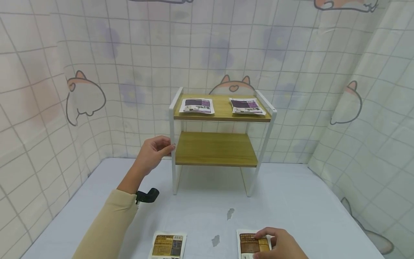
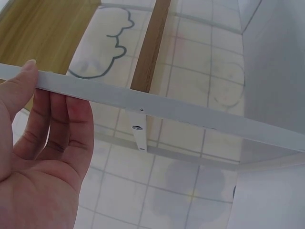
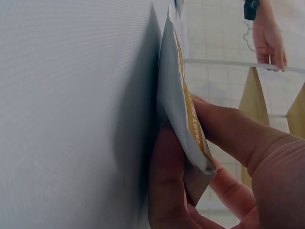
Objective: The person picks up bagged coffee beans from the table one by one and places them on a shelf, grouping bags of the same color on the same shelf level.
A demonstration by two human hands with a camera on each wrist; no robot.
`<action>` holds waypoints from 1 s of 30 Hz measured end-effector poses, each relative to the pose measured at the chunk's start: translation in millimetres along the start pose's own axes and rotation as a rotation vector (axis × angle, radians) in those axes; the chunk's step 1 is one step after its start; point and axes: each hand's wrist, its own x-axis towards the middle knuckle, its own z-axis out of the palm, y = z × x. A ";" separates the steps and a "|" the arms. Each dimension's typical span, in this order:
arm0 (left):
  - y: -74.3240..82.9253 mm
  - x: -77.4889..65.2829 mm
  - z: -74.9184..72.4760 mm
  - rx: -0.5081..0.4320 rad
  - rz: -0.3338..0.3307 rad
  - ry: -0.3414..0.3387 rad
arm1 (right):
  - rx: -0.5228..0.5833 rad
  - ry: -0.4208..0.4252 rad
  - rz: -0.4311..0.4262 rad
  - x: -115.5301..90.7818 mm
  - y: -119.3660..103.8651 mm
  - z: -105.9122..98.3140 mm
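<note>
My left hand point(image 1: 154, 153) pinches the white left upright of a two-tier shelf rack point(image 1: 216, 148), level with its lower board. In the left wrist view, the thumb lies on one side of the white frame bar point(image 2: 109, 94) and the fingers on the other. Low in the head view, my right hand point(image 1: 279, 244) grips a flat white packet with a brown and gold label point(image 1: 249, 242). The right wrist view has this packet point(image 3: 183, 105) between thumb and fingers, one edge close to the white tabletop, with part of the word "Lover" readable.
A similar brown-labelled packet point(image 1: 168, 245) lies on the white table point(image 1: 291, 201) at the front left. Two stacks or packets with purple labels, one left point(image 1: 197, 106) and one right point(image 1: 247, 106), rest on the top board. Grey patches point(image 1: 230, 213) mark the table. A grid-patterned curtain surrounds it.
</note>
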 end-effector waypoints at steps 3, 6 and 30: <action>-0.3 -0.4 0.2 0.001 0.003 0.003 | -0.005 0.000 0.029 0.4 -0.4 0.6; 0.5 -0.9 0.2 0.004 0.004 0.003 | -0.004 0.002 0.052 0.8 -1.1 1.3; 0.7 -1.4 0.4 0.017 -0.006 -0.002 | 0.068 -0.056 -0.074 1.4 8.0 -2.4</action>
